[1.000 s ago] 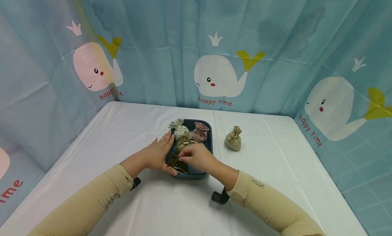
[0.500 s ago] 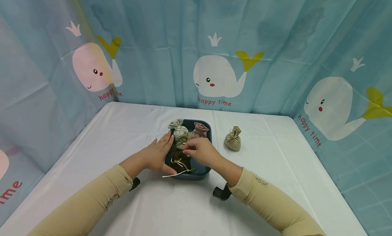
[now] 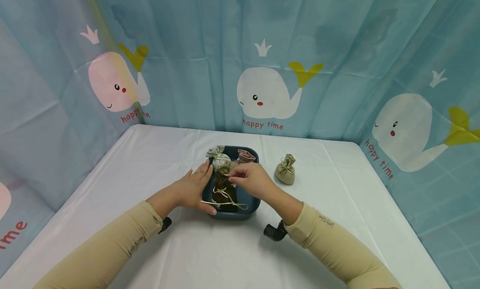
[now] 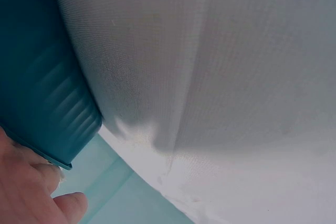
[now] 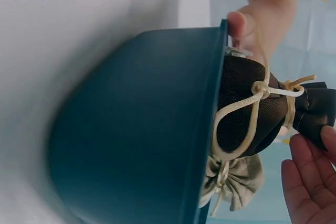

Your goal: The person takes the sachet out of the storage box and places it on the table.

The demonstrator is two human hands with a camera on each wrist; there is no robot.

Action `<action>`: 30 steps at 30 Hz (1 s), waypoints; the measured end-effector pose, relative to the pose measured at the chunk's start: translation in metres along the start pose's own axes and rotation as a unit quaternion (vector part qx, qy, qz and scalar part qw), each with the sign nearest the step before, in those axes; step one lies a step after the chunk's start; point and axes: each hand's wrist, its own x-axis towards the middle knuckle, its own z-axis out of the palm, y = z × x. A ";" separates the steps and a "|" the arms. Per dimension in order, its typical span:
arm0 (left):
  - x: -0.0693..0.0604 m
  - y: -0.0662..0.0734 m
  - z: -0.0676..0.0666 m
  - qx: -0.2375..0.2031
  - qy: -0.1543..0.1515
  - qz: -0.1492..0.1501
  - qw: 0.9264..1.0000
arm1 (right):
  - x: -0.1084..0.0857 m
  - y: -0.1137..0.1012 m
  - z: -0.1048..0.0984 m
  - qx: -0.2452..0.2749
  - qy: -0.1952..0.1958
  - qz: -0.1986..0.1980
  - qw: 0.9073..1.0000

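In the head view a dark brown drawstring pouch stands at the near end of the blue bin. My right hand pinches its gathered top between thumb and fingers. Seen from the right wrist, the pouch rises past the bin's rim with its cream cord hanging in a loop. My left hand rests with spread, straight fingers along the bin's left rim. Behind the brown pouch are a pale grey pouch, an olive pouch and a pink pouch, the last two partly hidden.
Another olive pouch stands on the white tablecloth to the right of the bin. Black wrist mounts hang below both forearms. A blue curtain with whale prints encloses the table's back and sides.
The right hand has moved away from me and slightly right, drawing the brown pouch's top along. The pouch now stands straighter, its cord lying across the front. The left hand has stayed put.
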 end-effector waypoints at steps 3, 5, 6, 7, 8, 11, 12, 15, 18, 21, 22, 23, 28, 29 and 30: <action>0.001 -0.001 0.000 -0.003 -0.004 -0.004 1.000 | 0.000 0.001 -0.005 0.009 0.009 0.002 1.000; 0.002 -0.001 0.000 -0.006 -0.007 -0.006 1.000 | 0.001 0.002 -0.009 0.014 0.015 0.002 1.000; 0.002 -0.001 0.000 -0.007 -0.008 -0.007 1.000 | 0.001 0.002 -0.012 0.020 0.018 0.002 1.000; 0.003 -0.002 0.000 -0.007 -0.008 -0.007 1.000 | 0.001 0.002 -0.014 0.029 0.020 0.005 0.999; 0.003 -0.002 0.000 -0.009 -0.008 -0.007 1.000 | 0.001 0.002 -0.017 0.035 0.023 0.007 0.999; 0.004 -0.002 0.001 -0.012 -0.009 -0.008 1.000 | 0.002 0.001 -0.025 0.053 0.030 0.019 0.998; 0.004 -0.002 0.002 -0.010 -0.009 -0.009 1.000 | 0.002 0.000 -0.027 0.057 0.033 0.024 0.998; 0.005 -0.002 0.003 -0.011 -0.012 -0.009 1.000 | 0.001 -0.001 -0.034 0.048 0.044 0.037 0.997; 0.005 -0.003 0.003 -0.006 -0.013 -0.010 1.000 | 0.000 -0.002 -0.040 0.043 0.051 0.048 0.997; 0.004 -0.002 0.002 -0.008 -0.013 -0.008 1.000 | -0.002 -0.002 -0.045 0.051 0.054 0.053 0.996; 0.004 -0.002 0.002 -0.007 -0.014 -0.009 1.000 | -0.002 -0.002 -0.047 0.054 0.056 0.055 0.995; 0.003 -0.002 0.001 -0.009 -0.014 -0.007 1.000 | -0.003 -0.002 -0.049 0.055 0.058 0.057 0.995; 0.003 -0.001 0.000 -0.004 -0.024 -0.012 1.000 | -0.006 -0.001 -0.058 0.049 0.069 0.061 0.995; 0.003 -0.001 0.000 -0.005 -0.023 -0.011 1.000 | -0.007 -0.001 -0.060 0.047 0.070 0.061 0.995; 0.003 -0.001 0.000 -0.003 -0.026 -0.013 1.000 | -0.007 0.000 -0.062 0.046 0.072 0.061 0.994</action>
